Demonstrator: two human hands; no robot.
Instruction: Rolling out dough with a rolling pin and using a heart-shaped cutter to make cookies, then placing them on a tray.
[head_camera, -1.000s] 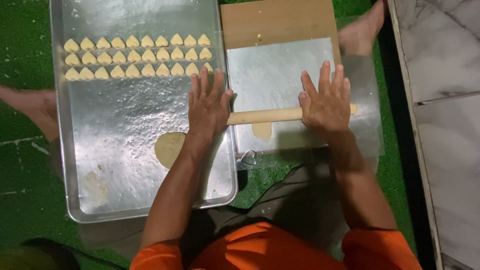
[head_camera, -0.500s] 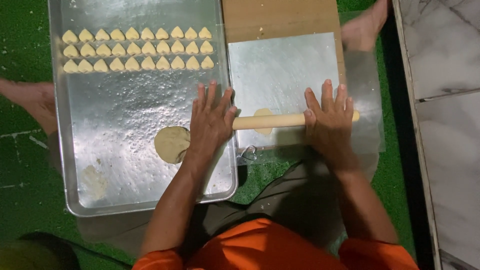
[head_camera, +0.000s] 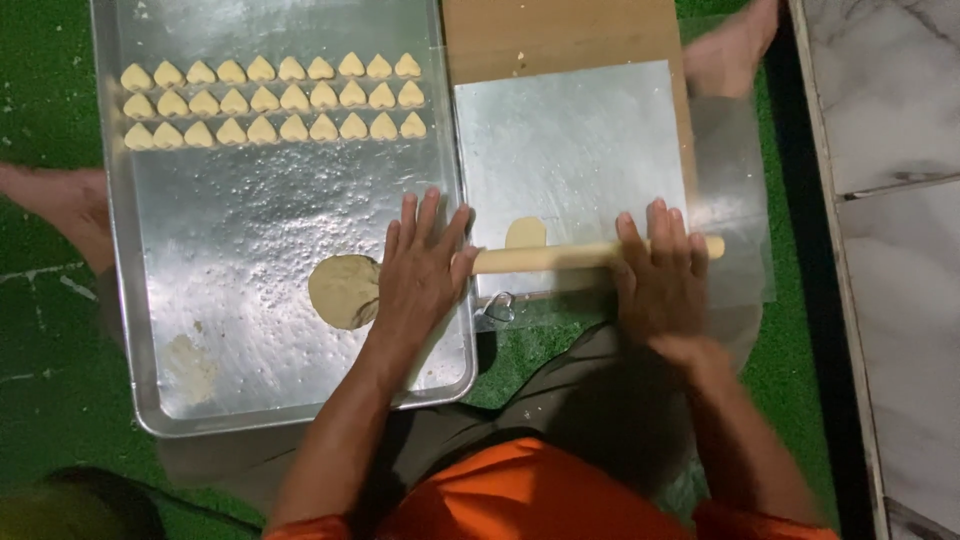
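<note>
A wooden rolling pin (head_camera: 555, 258) lies across a shiny metal sheet (head_camera: 570, 150) on a wooden board (head_camera: 560, 30). My left hand (head_camera: 420, 270) presses flat on the pin's left end, fingers spread, over the edge of a large metal tray (head_camera: 250, 230). My right hand (head_camera: 665, 270) presses flat on the pin's right end. A small piece of pale dough (head_camera: 525, 232) shows just beyond the pin. A round dough disc (head_camera: 343, 290) rests on the tray beside my left hand. Rows of heart-shaped dough pieces (head_camera: 270, 98) fill the tray's far end.
Green turf (head_camera: 40, 80) covers the floor. A bare foot (head_camera: 60, 200) rests left of the tray and another (head_camera: 725, 50) beyond the board at right. A small clear heart-shaped cutter (head_camera: 500, 305) lies below the pin. Marble tiles (head_camera: 890, 150) run along the right.
Both hands and the rolling pin have rolled back toward me over the dough piece, which now shows on the pin's far side.
</note>
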